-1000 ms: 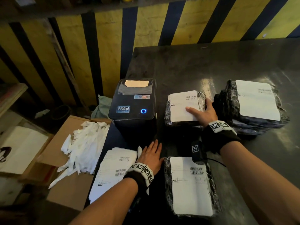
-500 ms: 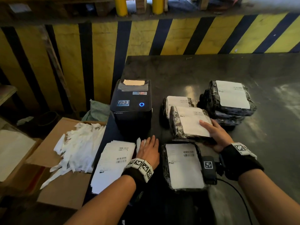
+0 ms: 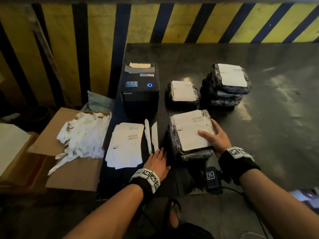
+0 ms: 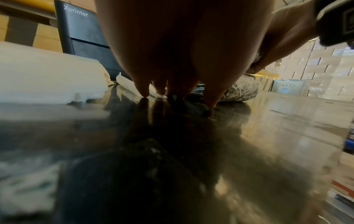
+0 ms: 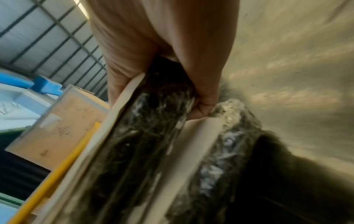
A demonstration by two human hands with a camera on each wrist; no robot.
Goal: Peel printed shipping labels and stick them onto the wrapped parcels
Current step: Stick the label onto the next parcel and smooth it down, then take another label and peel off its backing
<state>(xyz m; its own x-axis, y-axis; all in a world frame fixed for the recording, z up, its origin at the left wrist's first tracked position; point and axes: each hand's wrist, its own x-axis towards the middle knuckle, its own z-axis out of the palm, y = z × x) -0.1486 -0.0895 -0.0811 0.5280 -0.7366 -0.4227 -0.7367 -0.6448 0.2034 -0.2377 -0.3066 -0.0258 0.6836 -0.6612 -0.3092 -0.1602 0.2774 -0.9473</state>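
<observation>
— Lower centre of the frame?
— The left hand (image 3: 158,163) lies flat, fingers straight and together on the table (image 3: 276,135). Right of it, the right hand (image 3: 215,140) clamps the top parcel (image 3: 188,131) stacked on another.
— Further up?
— Loose labels (image 3: 125,145) at left; printer (image 3: 139,83) and labelled parcels (image 3: 227,83) beyond.

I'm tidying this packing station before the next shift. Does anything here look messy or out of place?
Yes. Two peeled backing strips lie loose on the table beside the stack of printed labels, apart from the pile of strips on the cardboard box. The parcels look tidy.
</observation>
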